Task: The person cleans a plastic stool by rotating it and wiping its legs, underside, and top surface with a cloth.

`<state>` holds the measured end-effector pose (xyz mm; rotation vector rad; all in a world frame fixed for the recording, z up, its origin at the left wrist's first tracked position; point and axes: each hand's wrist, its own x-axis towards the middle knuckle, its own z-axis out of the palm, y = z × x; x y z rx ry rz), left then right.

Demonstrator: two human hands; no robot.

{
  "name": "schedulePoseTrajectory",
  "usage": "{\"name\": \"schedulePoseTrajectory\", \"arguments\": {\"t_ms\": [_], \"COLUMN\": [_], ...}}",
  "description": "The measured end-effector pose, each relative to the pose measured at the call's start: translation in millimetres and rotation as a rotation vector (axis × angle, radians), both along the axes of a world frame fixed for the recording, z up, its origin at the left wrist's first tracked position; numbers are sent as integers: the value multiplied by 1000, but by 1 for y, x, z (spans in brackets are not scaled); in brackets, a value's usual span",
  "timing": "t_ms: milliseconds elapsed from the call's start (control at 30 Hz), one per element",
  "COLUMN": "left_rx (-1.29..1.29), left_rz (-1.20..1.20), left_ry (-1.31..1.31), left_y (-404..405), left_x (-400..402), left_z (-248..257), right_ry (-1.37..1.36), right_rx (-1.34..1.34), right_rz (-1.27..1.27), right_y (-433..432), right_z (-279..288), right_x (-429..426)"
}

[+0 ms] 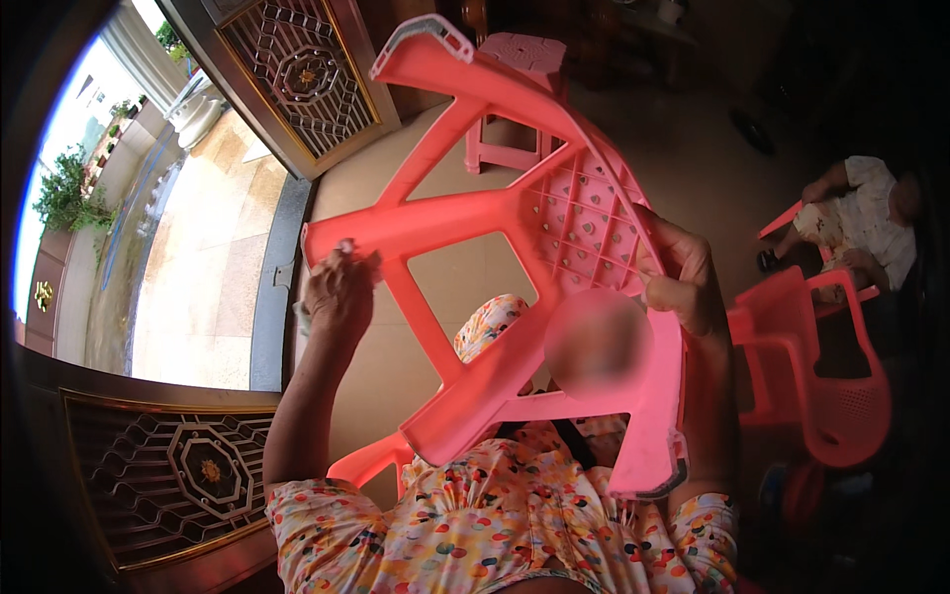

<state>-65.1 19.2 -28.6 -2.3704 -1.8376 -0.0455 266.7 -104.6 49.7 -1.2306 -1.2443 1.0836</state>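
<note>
A pink-red plastic stool point(445, 215) is held up tilted before me, its ribbed underside and splayed legs in view. My right hand point(679, 275) grips the rim of its seat, thumb on the near side. At the end of one leg, my left hand point(341, 289) is curled, slightly blurred, against the plastic. A pale bit of what looks like cloth point(303, 318) shows beside that hand, and another pale bit shows at its fingertips; most of it is hidden. Grey dirt or padding marks the feet of two legs. A round blurred patch covers part of the stool.
Behind stands another pink stool point(519, 56). At right are a red plastic chair point(846, 401) and a seated person point(853, 223). Part of a red seat point(371, 460) shows beside my left sleeve. Ornate metal door leaves point(304, 78) flank a doorway with a metal threshold point(271, 297) at left.
</note>
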Motion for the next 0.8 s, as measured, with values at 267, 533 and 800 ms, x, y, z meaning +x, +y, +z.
{"name": "schedulePoseTrajectory", "arguments": {"t_ms": [267, 533, 800], "left_rx": [-212, -327, -417], "left_rz": [-543, -644, -864], "left_ry": [-63, -20, 44], "left_y": [-14, 16, -16], "left_x": [97, 156, 108], "left_z": [-26, -130, -139], "right_ry": [80, 107, 110], "right_rx": [208, 319, 331], "right_rz": [-119, -136, -173], "right_y": [-19, -19, -24], "right_z": [-8, -33, -38], "right_x": [-9, -28, -31]}}
